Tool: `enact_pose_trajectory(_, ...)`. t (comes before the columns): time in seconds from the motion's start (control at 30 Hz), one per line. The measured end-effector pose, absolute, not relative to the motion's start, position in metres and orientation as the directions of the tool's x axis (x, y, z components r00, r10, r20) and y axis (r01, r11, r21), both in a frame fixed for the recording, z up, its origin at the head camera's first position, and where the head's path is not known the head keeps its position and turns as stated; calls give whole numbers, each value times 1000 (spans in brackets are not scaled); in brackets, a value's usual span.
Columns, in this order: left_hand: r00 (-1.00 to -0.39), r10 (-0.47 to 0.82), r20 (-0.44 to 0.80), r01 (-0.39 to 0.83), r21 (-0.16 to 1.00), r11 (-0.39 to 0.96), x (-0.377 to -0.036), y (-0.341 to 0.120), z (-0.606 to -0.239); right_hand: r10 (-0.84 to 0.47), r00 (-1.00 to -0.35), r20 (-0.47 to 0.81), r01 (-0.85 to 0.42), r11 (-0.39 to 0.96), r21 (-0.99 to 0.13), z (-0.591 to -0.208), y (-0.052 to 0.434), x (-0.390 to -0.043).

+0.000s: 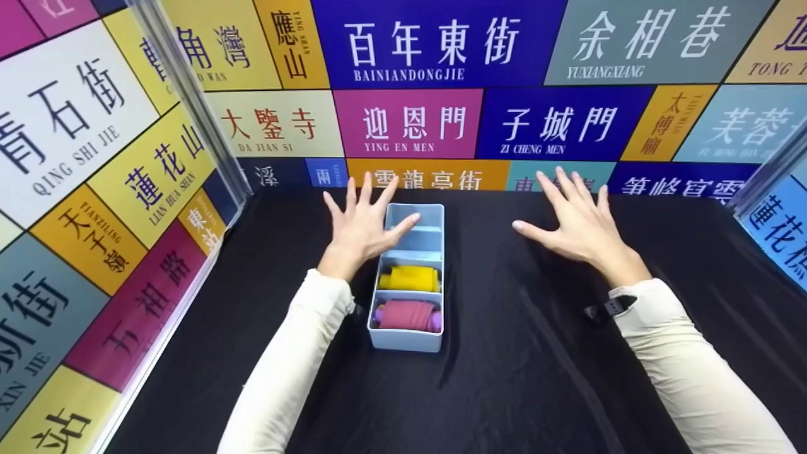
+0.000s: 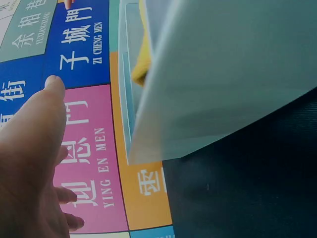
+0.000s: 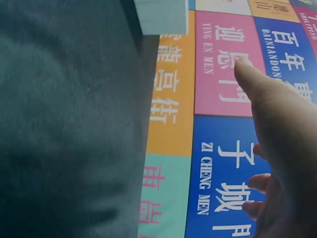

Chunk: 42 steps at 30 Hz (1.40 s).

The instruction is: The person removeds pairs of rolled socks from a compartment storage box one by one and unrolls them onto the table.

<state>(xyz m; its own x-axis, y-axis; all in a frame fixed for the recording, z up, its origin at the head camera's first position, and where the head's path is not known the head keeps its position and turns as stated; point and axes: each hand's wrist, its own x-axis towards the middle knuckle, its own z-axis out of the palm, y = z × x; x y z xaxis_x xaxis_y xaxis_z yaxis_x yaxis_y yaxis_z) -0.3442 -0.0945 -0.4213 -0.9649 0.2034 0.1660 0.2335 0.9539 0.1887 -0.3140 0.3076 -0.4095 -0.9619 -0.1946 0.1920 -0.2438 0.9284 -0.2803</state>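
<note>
Both hands raised, fingers spread wide, nothing held. Left hand (image 1: 359, 224) just beside the far end of a pale blue box (image 1: 435, 338) on black cloth (image 1: 536, 366), thumb over its rim; right hand (image 1: 577, 217) well apart to the other side. Yellow roll (image 1: 408, 278) and pink roll (image 1: 407, 314) tucked in the two near compartments, far ones bare. Risks, as judged: box nudged askew by the thumb, loose cloth bunching under a pressing palm, box sliding out of line.
</note>
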Motion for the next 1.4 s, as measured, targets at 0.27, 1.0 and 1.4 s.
enact_pose_trajectory(0.27, -957, 232, 173, 279, 341, 898, -337, -100, -431, -210, -913, 349, -325, 893, -312, -404, 295, -303)
enact_pose_trajectory(1.0, -961, 168, 221, 269, 584, 766, -325, -104, -481, -287, -824, 489, -505, 764, -403, -409, 243, -262)
enact_pose_trajectory(1.4, -943, 91, 320, 303, 712, 634, -327, -104, -498, -362, -786, 501, -586, 694, -418, -412, 210, -239)
